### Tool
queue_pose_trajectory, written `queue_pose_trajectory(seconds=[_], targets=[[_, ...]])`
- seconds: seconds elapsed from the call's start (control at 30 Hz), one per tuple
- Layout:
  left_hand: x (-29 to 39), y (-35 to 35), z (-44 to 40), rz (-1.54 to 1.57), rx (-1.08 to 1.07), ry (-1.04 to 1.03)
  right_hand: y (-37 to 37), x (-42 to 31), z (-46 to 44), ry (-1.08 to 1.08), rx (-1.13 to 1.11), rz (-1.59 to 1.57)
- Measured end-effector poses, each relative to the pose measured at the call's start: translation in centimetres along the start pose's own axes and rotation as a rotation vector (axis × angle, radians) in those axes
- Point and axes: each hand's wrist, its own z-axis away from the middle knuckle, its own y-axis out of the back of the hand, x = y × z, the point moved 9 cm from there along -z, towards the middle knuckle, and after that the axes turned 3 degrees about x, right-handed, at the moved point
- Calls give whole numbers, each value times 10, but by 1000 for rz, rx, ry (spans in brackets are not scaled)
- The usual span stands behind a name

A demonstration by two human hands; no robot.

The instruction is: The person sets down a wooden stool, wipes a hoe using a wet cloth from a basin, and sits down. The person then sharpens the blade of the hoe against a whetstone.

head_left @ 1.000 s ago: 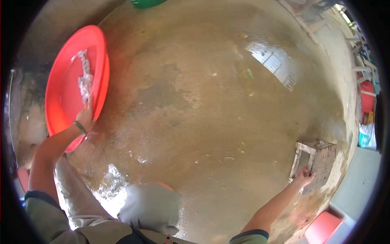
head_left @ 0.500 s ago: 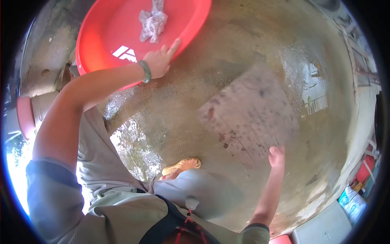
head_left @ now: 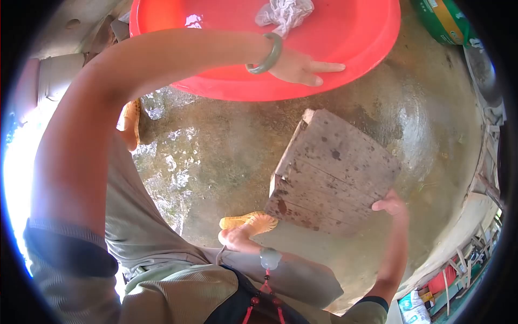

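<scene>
Across the wet floor [head_left: 229,173] of the head view, right of centre and on the near side of the red basin [head_left: 243,89], a wooden stool [head_left: 337,170] shows its spotted plank top (whether its base touches the ground, I cannot tell). It should handle as stiff and sturdy, of moderate weight, perhaps slick where damp; the edges of the top look like the best hold, with care for rough wood. The right hand [head_left: 391,206] grips its near right edge, thumb over the planks, the other fingers mostly hidden. Farther off, the left hand [head_left: 294,66], a green bracelet [head_left: 277,47] at its wrist, is loosely open over the basin's near rim, fingers stretched to the right, seemingly touching the plastic but clasping nothing. Beyond it a crumpled cloth [head_left: 291,13] lies in the basin.
</scene>
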Motion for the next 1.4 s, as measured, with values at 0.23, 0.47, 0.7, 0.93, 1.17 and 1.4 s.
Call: queue_pose_trajectory(seconds=[0.23, 0.47, 0.7, 0.93, 1.17, 1.4], targets=[[-5, 0, -3, 155, -92, 59, -16, -25, -8, -180, -98, 182], [-4, 1, 7, 236, -97, 19, -139, -116, -85, -122, -435, 457], [-9, -7, -12, 180, 82, -90, -285, -79, -130, 49, -791, 784], [-7, -4, -8, 162, 175, 51, -456, -62, -190, 393, -696, 647], [8, -10, 11, 263, 222, 259, -502, -40, -145, 412, -540, 506], [9, -23, 45, 359, 231, 386, -513, -76, -90, 682, -200, 710]])
